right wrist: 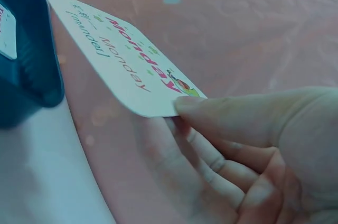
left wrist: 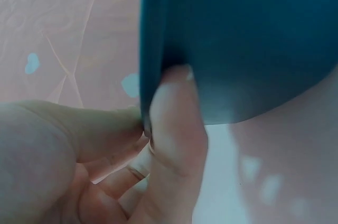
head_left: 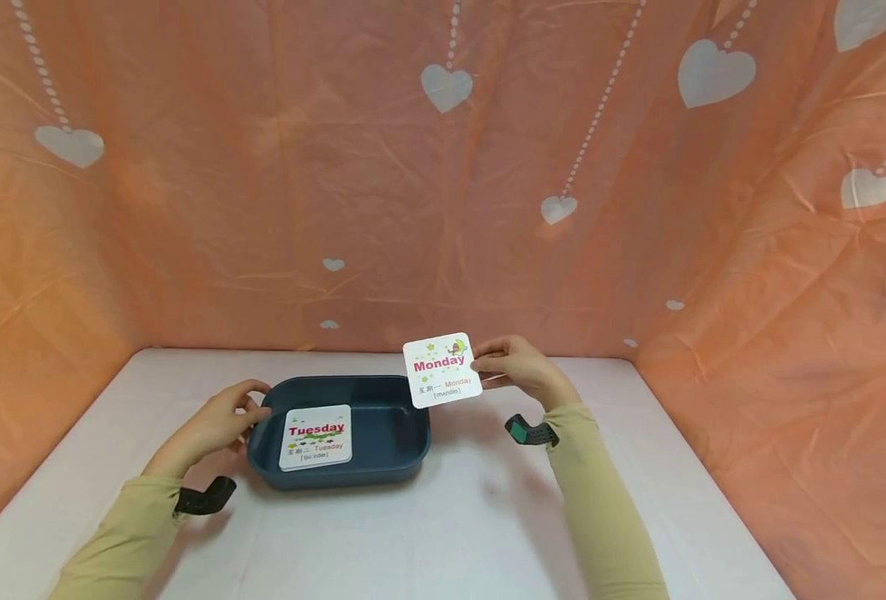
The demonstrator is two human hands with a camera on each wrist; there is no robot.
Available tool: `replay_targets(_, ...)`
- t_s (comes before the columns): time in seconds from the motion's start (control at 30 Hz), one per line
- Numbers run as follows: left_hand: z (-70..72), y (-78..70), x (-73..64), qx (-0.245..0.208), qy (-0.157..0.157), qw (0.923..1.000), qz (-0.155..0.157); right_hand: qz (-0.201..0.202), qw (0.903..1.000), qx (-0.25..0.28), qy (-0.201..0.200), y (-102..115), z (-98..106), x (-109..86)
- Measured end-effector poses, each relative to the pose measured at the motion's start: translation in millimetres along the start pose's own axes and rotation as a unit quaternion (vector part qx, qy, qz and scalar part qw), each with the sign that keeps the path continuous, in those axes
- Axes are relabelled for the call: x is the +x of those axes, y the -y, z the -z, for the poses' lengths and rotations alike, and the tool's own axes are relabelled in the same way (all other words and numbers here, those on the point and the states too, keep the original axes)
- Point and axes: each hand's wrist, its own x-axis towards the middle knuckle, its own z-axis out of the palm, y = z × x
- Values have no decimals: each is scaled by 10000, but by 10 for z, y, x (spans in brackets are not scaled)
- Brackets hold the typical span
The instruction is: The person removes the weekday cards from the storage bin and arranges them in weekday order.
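Observation:
A dark blue oblong tray (head_left: 390,477) stands on the white table. My left hand (head_left: 221,419) pinches its left rim between thumb and finger, which the left wrist view shows up close on the tray wall (left wrist: 237,39). Inside the tray's left half lies a white card printed "Tuesday" (head_left: 317,439), with the edge of another card peeking out below it. Over the tray's right end, my right hand (head_left: 521,369) holds up a white "Monday" card (head_left: 443,385) by its right edge. Thumb above and fingers beneath grip that card (right wrist: 105,55) in the right wrist view.
Peach-coloured cloth (head_left: 367,208) with white hearts hangs behind and along both sides of the white table (head_left: 382,550). A dark band with a strap end (head_left: 531,431) sits on the right wrist, and another (head_left: 206,497) on the left.

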Motion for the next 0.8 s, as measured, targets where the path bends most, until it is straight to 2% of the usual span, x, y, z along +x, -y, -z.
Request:
replay_targets(0.23,6,0,16,16,-42,10000,-45,-164,9993,181,-282,-198,230,-101)
replay_targets(0.37,12,-3,14,13,-41,10000,-16,-173,9992,225,-274,-346,324,-127)
replay_targets(0.57,22,4,9,-127,-23,9999,-17,-308,9981,374,-384,-577,362,-108)
replay_targets(0.8,12,30,22,-176,-11,9998,43,-457,9971,190,-576,-776,374,-58)
